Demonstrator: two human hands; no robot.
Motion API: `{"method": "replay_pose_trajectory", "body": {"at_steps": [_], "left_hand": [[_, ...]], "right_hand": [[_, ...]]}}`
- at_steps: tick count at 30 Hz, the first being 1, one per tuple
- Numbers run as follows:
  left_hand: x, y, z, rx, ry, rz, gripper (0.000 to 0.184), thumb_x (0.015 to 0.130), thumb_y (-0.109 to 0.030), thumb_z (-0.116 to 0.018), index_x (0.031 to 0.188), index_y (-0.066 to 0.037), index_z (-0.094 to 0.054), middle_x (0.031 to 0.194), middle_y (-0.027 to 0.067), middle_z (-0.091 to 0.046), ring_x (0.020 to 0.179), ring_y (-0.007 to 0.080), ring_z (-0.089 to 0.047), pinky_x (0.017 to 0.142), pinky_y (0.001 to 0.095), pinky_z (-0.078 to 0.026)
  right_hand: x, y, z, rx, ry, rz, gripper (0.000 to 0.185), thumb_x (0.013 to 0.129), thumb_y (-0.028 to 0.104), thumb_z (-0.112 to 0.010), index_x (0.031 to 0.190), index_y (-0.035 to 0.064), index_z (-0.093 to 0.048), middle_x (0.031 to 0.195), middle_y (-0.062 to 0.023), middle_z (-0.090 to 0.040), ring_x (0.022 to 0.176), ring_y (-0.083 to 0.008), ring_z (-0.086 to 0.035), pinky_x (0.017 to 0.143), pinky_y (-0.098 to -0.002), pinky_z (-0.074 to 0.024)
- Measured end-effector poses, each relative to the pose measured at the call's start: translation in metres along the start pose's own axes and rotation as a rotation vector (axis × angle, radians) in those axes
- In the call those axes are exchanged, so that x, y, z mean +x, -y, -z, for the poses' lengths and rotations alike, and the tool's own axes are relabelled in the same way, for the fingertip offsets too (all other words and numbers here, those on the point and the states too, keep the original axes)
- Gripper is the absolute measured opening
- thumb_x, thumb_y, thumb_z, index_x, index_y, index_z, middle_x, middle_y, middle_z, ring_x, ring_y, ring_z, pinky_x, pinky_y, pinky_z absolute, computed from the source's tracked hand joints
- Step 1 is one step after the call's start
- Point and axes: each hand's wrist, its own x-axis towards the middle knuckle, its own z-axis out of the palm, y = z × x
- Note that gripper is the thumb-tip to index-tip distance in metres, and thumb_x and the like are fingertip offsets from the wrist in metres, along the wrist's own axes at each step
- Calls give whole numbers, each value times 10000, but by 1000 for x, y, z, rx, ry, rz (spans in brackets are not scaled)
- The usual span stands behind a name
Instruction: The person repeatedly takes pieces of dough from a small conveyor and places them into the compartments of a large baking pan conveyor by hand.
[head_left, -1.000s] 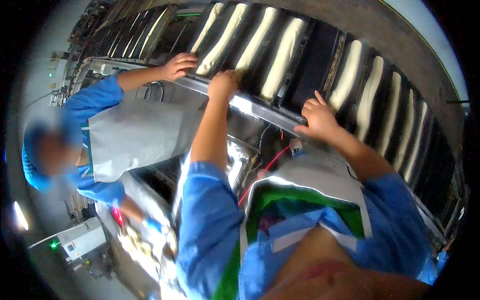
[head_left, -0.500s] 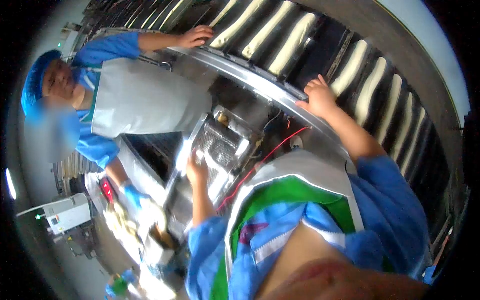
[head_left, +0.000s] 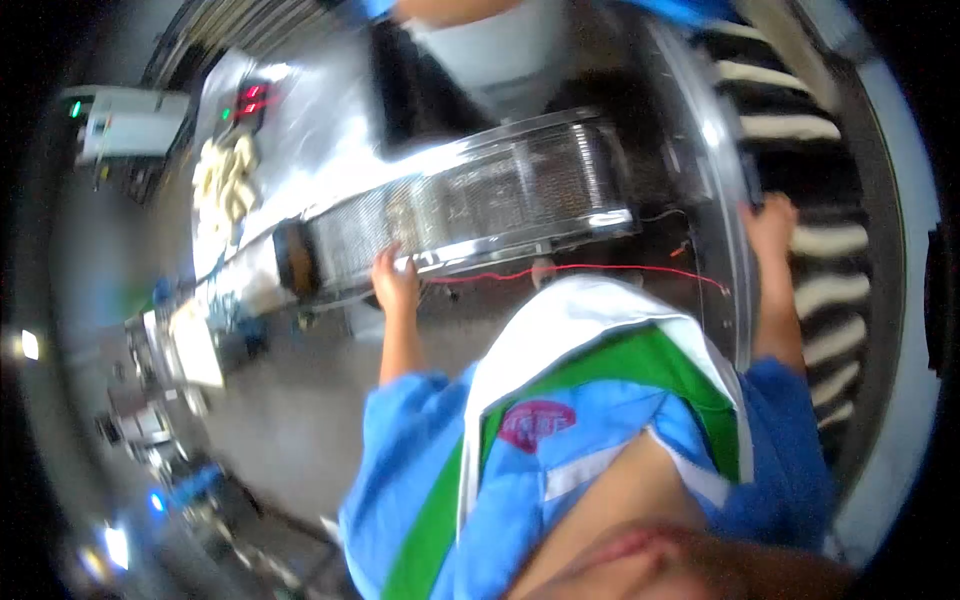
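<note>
The pale dough strips (head_left: 832, 240) lie side by side in dark trays (head_left: 800, 168), beyond the metal rail (head_left: 712, 130). The right hand (head_left: 772, 228) is at the trays' edge beside this rail; whether it grips the edge, I cannot tell. The left hand (head_left: 397, 280) is at the near edge of the mesh conveyor (head_left: 460, 195), slightly open, thumb apart from the fingers. Farther away, dough pieces (head_left: 226, 185) lie by the left edge of the shiny table (head_left: 320, 115).

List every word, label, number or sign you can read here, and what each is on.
None reads reliably.
Red oval badge on the blue work shirt: lettering too blurred.
Red-lit display: digits too blurred.
White control box: any markings too small.
</note>
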Motion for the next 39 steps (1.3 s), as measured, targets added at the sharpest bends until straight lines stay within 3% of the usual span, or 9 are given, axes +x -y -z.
{"method": "replay_pose_trajectory", "body": {"at_steps": [2, 10, 15, 21, 26, 31, 33, 37, 39], "left_hand": [[-3, 13, -4, 51, -28, 28, 371, 692, -117, -668, 1056, -85, -599, 1115, 145, -559, 1062, 336, -499, 929, 396, -389], [4, 39, -5, 157, 8, 233, 367, 697, -149, -678, 1056, -108, -610, 1118, 140, -564, 1069, 324, -500, 918, 422, -399], [29, 54, -2, 187, 47, 397, 465, 693, -220, -706, 1109, -63, -573, 1194, 169, -525, 1139, 325, -466, 954, 418, -389], [83, 117, 21, 266, 49, 320, 537, 718, -45, -649, 1231, -95, -498, 1313, 137, -451, 1201, 309, -435, 997, 413, -374], [110, 128, 29, 505, 59, 153, 545, 789, -148, -570, 1313, -120, -422, 1324, 153, -444, 1216, 314, -427, 1014, 434, -348], [133, 134, 35, 549, 222, 101, 579, 810, -75, -491, 1362, -193, -359, 1156, 149, -551, 939, 255, -579, 812, 372, -489], [125, 139, 17, 697, 67, -93, 397, 867, -168, -454, 1260, -116, -471, 1138, 146, -550, 1013, 293, -541, 836, 406, -465], [136, 117, 17, 677, 254, -132, 355, 885, -223, -437, 1177, -45, -533, 1175, 158, -536, 1078, 326, -503, 888, 434, -424], [141, 101, 13, 768, 372, -164, 375, 864, -261, -477, 1157, -35, -542, 1184, 159, -534, 1076, 329, -505, 894, 432, -422]], "right_hand": [[16, -3, -14, -33, 47, -34, 605, 743, 477, -632, 1095, -10, -565, 1163, -187, -535, 1158, -320, -445, 1012, -461, -279], [54, -5, -26, 71, 53, 3, 478, 717, 371, -687, 1012, 14, -569, 1099, -168, -557, 1123, -330, -466, 969, -485, -323], [56, -14, -38, 32, -44, 15, 540, 739, 386, -683, 1104, 4, -575, 1162, -209, -547, 1145, -347, -459, 982, -465, -317], [32, 19, -5, 124, 22, -93, 613, 740, 424, -676, 1138, -24, -546, 1269, -216, -459, 1208, -351, -391, 1035, -441, -283], [16, 19, 11, 206, -47, -100, 544, 704, 383, -705, 1043, -21, -570, 1182, -222, -494, 1180, -362, -406, 1023, -434, -290], [17, 35, 39, 162, 13, -166, 536, 700, 365, -716, 1049, -11, -563, 1194, -221, -488, 1220, -360, -369, 1042, -436, -269], [3, 25, 19, 163, -15, -199, 542, 702, 367, -715, 1062, -5, -558, 1199, -215, -487, 1232, -354, -361, 1046, -438, -263], [3, 24, 18, 191, 70, -229, 605, 689, 348, -728, 1147, 12, -520, 1238, -173, -467, 1277, -322, -318, 1086, -434, -214], [2, 24, 17, 242, -62, -199, 540, 656, 315, -754, 1032, -10, -543, 1165, -180, -503, 1237, -361, -362, 1037, -433, -287]]}}
